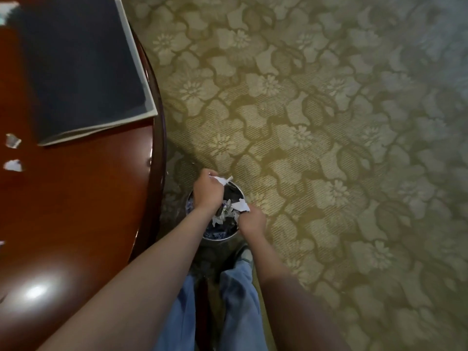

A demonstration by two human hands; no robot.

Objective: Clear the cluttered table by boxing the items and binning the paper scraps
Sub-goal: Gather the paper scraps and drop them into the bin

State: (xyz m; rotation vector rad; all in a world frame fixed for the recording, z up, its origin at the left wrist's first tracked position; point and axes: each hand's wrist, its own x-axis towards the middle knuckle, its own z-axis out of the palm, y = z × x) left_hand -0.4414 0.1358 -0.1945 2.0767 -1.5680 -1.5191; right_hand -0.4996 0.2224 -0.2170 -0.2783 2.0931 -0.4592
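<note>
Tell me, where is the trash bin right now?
The trash bin stands on the carpet, low in the middle of the head view, just right of the wooden table. The left hand and right hand hold paper scraps over it.

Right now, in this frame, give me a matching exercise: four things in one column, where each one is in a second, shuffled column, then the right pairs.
Things
1. left hand
2. dark folder
3. bin
4. two loose scraps

Places
A. on the carpet, beside the table
B. on the tabletop, at the left edge of the view
C. over the bin, gripping torn paper
D. on the tabletop, one corner near the table's rim

Pairs: 1-C, 2-D, 3-A, 4-B
</note>
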